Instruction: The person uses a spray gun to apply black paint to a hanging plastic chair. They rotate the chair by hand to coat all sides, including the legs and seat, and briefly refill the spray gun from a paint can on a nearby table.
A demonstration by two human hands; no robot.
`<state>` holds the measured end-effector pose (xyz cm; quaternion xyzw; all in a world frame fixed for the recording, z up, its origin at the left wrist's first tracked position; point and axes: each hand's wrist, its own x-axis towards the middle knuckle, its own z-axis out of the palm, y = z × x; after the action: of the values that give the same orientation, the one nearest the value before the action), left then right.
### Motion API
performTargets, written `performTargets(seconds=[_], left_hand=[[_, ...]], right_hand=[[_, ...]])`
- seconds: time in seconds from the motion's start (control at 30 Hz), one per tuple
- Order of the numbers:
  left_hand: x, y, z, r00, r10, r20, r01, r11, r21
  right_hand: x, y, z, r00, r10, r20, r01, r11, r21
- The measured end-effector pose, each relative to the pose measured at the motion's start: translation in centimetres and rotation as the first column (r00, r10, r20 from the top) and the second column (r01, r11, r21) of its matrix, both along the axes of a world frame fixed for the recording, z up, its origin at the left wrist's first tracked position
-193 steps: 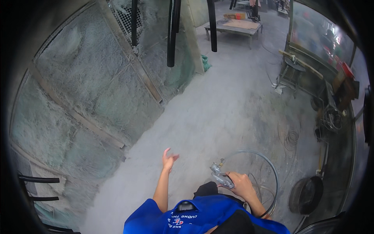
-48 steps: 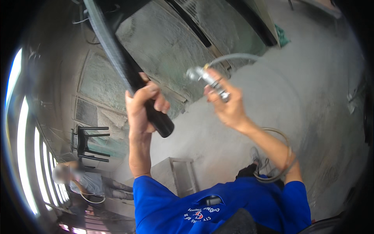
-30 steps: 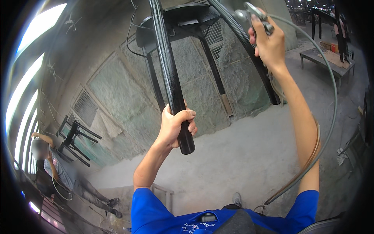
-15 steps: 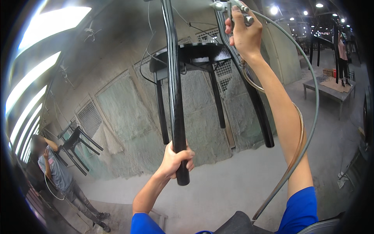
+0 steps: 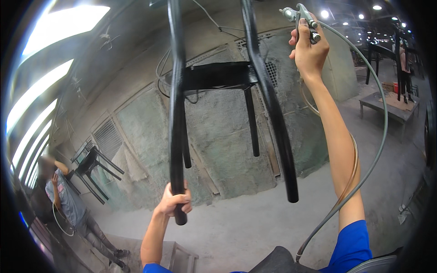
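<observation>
A glossy black chair (image 5: 216,76) hangs in front of me, its legs pointing down. My left hand (image 5: 175,200) is wrapped round the lower end of its near left leg. At the upper right my right hand (image 5: 311,50) grips a silver spray gun (image 5: 304,20), whose nozzle points left and stands apart from the chair. A grey hose (image 5: 380,102) leaves the gun and loops down along my right forearm. The near right leg (image 5: 284,168) hangs free between my arms.
At the left a co-worker (image 5: 66,193) stands beside another dark hanging chair (image 5: 94,168). A stained wall with grilles (image 5: 145,136) rises behind the chair. Back right stands a low table (image 5: 387,109), with a person (image 5: 405,68) and more black frames there. A grey bench (image 5: 182,255) is low in front.
The chair has turned, and the leg in my left hand has shifted left. My right hand with the spray gun has moved right and slightly down, away from the chair's right leg.
</observation>
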<state>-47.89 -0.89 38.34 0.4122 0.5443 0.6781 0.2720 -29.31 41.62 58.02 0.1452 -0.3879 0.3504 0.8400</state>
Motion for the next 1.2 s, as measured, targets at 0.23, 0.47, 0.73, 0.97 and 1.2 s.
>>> performTargets(seconds=[0.23, 0.47, 0.73, 0.97, 1.2], left_hand=[[3.8, 9.5, -1.7, 0.972, 0.156, -0.175, -0.177, 0.978, -0.109], [2.2, 14.1, -3.3, 0.958, 0.18, -0.222, -0.196, 0.979, -0.054], [-13.2, 4.6, -3.9, 0.777, 0.498, -0.386, -0.565, 0.822, -0.077], [-26.8, 6.0, -7.4, -0.133, 0.793, -0.595, -0.922, 0.122, 0.369], [-33.4, 5.4, -8.5, 0.156, 0.751, -0.642, -0.925, 0.339, 0.171]], right_hand=[[-4.5, -8.8, 1.6, 0.945, 0.313, 0.094, -0.326, 0.909, 0.259], [-6.2, -5.6, 3.9, 0.976, 0.217, 0.035, -0.22, 0.97, 0.104], [-2.7, 3.7, -10.1, 0.938, 0.297, 0.179, -0.284, 0.954, -0.095], [-5.3, 7.1, -26.6, 0.867, 0.367, 0.337, -0.272, 0.916, -0.296], [-8.5, 4.6, -30.5, 0.783, 0.501, 0.368, -0.346, 0.843, -0.412]])
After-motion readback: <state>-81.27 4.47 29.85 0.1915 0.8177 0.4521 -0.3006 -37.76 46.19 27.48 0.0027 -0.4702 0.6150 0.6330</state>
